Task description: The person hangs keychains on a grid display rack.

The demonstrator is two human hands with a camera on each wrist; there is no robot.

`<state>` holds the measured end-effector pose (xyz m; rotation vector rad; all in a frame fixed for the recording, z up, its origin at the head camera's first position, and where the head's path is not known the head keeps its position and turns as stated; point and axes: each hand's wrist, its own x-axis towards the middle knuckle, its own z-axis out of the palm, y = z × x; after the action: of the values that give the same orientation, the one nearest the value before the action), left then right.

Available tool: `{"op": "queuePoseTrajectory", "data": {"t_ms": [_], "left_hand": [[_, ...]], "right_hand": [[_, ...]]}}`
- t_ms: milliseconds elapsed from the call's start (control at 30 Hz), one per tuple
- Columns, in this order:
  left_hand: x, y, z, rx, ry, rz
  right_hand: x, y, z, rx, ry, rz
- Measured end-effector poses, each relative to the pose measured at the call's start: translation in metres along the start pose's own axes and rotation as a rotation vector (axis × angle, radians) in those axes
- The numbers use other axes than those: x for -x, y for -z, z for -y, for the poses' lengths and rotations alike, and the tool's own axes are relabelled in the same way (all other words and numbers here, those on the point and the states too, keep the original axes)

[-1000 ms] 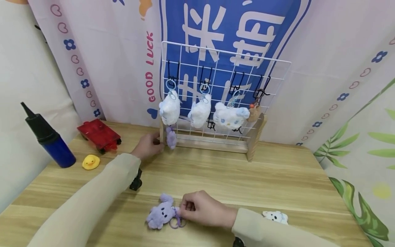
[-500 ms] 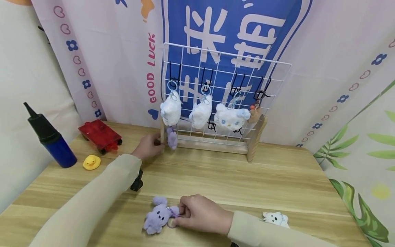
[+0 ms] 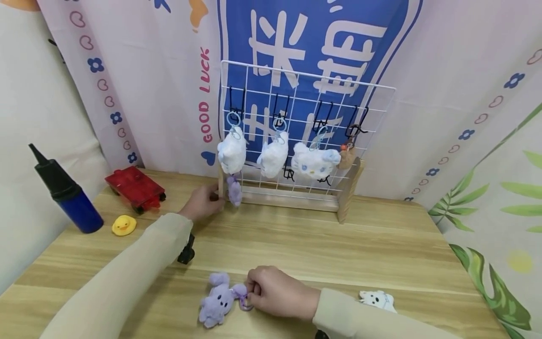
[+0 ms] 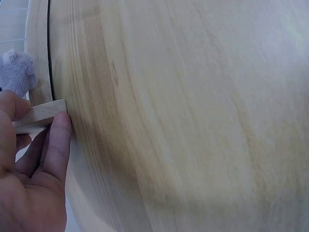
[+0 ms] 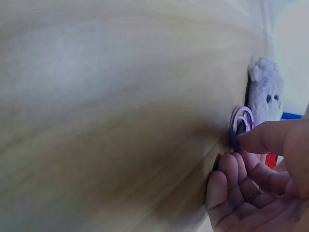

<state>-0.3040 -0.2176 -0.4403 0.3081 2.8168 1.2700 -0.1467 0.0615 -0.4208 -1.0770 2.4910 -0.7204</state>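
Observation:
My left hand grips the left wooden foot of a white wire grid rack, thumb on one side and fingers on the other. My right hand pinches the purple ring of a plush keychain low in the head view. That plush is fluffy and purple with a small dark-eyed face, lying on the table. The right wrist view shows the purple ring at the thumb tip. Several plush keychains hang on the rack's black hooks, including a white cat-face plush and a small purple plush.
At the left stand a blue-and-black hand pump, a red toy cart and a yellow rubber duck. A small white dog-face item lies beside my right sleeve. A printed curtain hangs behind the rack.
My right fingers have shifted their hold on the purple ring, and the purple plush has turned slightly and slid a little toward me. My left hand has stayed on the rack foot.

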Motion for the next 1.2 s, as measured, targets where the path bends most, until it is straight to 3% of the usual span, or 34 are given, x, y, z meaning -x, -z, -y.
{"op": "queuePoseTrajectory", "data": {"t_ms": [300,800,1200], "left_hand": [[-0.001,0.000,0.003,0.006,-0.002,-0.003],[-0.001,0.000,0.004,0.008,-0.005,0.002],[0.000,0.000,0.004,0.015,-0.014,-0.005]], "right_hand": [[0.006,0.009,-0.017,-0.320,0.016,-0.031],[0.013,0.018,-0.034,-0.506,0.004,-0.101],[0.015,0.029,-0.053,-0.810,-0.055,-0.173]]}}
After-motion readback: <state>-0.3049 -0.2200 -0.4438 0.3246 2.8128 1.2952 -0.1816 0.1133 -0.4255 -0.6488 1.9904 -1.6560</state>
